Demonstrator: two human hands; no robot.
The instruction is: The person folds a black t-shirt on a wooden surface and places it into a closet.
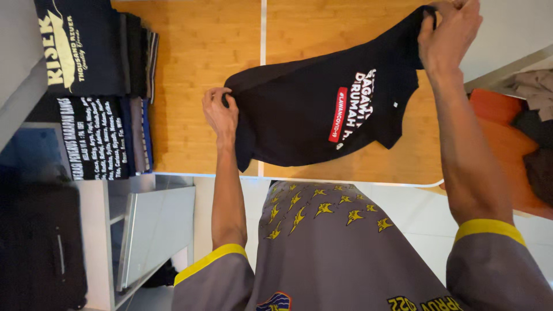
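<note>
We hold the black T-shirt [322, 115] stretched above the wooden counter [196, 63], our left hand [220, 112] pinching one edge, our right hand [449, 31] gripping the other, raised higher. We judge the risks thus: a loose pinch could drop one side, or the shirt could sweep the folded stacks [101, 86] at the counter's left.

Black tee [299, 115] w/ white print & red bar; orange-tan wood table [196, 69]; grey jersey [334, 253], yellow stars.
</note>
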